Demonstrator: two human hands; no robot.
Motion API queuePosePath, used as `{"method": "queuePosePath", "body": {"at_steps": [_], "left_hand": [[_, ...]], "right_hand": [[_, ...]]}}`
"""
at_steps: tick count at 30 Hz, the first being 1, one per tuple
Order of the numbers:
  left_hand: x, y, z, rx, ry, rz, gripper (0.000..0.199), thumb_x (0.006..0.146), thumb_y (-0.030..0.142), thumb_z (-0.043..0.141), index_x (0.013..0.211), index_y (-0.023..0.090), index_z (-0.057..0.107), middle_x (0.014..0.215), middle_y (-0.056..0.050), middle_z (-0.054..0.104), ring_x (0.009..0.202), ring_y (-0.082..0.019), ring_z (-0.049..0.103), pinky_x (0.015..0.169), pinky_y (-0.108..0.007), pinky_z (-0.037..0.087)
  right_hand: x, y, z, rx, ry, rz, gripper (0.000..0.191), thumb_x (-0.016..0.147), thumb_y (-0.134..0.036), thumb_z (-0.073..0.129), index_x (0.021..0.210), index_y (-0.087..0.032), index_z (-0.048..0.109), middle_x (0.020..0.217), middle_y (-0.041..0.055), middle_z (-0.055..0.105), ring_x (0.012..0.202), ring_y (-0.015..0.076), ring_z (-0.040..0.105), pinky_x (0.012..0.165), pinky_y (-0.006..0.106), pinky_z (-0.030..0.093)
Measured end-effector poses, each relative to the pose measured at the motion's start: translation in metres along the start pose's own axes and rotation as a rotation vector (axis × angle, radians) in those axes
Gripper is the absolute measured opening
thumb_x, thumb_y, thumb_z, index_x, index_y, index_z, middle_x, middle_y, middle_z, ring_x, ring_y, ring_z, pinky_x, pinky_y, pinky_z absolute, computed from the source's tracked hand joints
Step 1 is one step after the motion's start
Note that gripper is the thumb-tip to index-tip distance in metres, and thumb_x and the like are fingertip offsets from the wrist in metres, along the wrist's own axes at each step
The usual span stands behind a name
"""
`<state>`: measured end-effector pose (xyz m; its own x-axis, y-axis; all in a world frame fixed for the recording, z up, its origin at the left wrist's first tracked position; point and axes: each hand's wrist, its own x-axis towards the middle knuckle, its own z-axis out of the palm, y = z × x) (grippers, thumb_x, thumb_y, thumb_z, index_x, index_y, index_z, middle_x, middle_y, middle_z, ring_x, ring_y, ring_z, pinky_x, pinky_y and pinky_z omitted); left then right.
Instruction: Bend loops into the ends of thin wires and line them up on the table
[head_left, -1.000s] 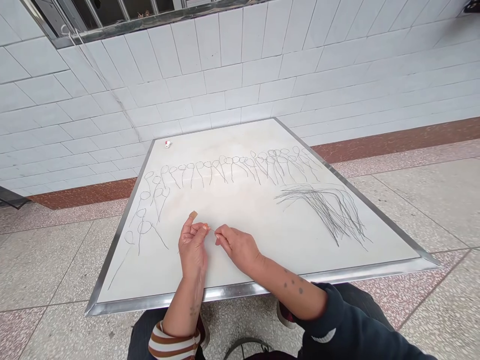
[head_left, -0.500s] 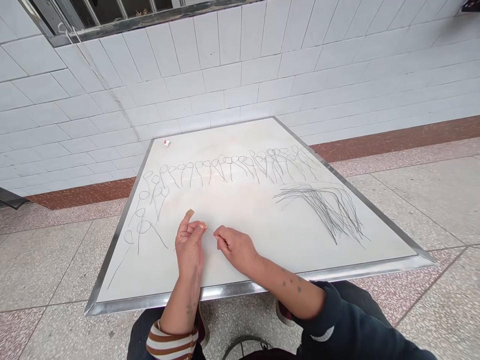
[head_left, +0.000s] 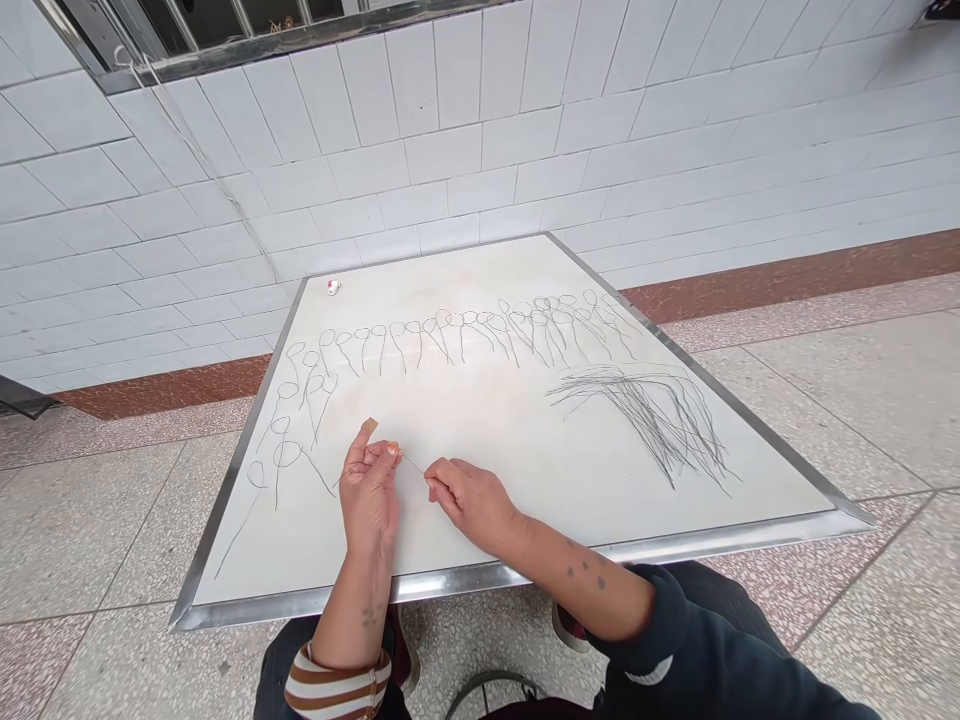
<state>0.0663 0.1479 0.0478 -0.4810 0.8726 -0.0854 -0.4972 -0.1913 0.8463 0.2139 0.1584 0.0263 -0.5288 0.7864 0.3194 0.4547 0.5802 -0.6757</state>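
Between my two hands runs a thin dark wire [head_left: 413,465]. My left hand [head_left: 369,497] pinches one end between thumb and finger; a tan strip of tape [head_left: 369,425] is wrapped on one raised fingertip. My right hand [head_left: 471,502] is closed around the other end, its fingers curled. Both hands are over the near part of the white table [head_left: 495,420]. Beyond them lie several wires bent into loops with loose tails [head_left: 379,333], in a curved row from left to right. A bundle of long, mostly straight wires [head_left: 645,420] rests on the right.
A small white and red object [head_left: 333,288] sits at the table's far left corner. Metal trim [head_left: 495,577] edges the table. A white tiled wall [head_left: 450,160] stands behind, with a barred window [head_left: 240,20] above. Speckled floor [head_left: 90,520] surrounds the table.
My left hand has shifted slightly left, away from my right hand. More of the wire between them now shows. My right hand has hardly moved.
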Motion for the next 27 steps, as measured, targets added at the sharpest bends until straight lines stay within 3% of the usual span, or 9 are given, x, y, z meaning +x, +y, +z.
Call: {"method": "queuePosePath", "body": {"at_steps": [10, 21, 27], "left_hand": [[0.004, 0.013, -0.002, -0.005, 0.057, 0.078, 0.051, 0.066, 0.013, 0.077, 0.114, 0.020, 0.064, 0.075, 0.003, 0.059, 0.076, -0.007, 0.057, 0.082, -0.024, 0.044], [0.016, 0.032, -0.017, -0.041, 0.098, 0.185, 0.048, 0.065, 0.012, 0.077, 0.111, 0.023, 0.064, 0.077, 0.004, 0.058, 0.077, -0.006, 0.057, 0.085, -0.024, 0.044], [0.015, 0.033, -0.013, -0.047, -0.048, 0.081, 0.055, 0.065, 0.011, 0.078, 0.117, 0.021, 0.062, 0.072, 0.004, 0.056, 0.072, -0.007, 0.055, 0.078, -0.022, 0.045]], "right_hand": [[-0.006, 0.000, 0.000, 0.024, 0.009, 0.039, 0.010, 0.093, -0.016, 0.042, 0.089, -0.022, 0.050, 0.073, -0.0036, 0.065, 0.070, 0.0118, 0.059, 0.061, 0.022, 0.038], [-0.023, -0.005, -0.019, 0.018, -0.130, -0.005, 0.011, 0.088, -0.013, 0.041, 0.086, -0.020, 0.049, 0.068, -0.0025, 0.062, 0.062, 0.0123, 0.055, 0.060, 0.023, 0.038], [-0.013, 0.006, -0.043, 0.168, -0.042, 0.215, 0.013, 0.091, -0.022, 0.040, 0.086, -0.022, 0.052, 0.066, -0.0042, 0.062, 0.056, 0.0113, 0.050, 0.056, 0.024, 0.038]]}}
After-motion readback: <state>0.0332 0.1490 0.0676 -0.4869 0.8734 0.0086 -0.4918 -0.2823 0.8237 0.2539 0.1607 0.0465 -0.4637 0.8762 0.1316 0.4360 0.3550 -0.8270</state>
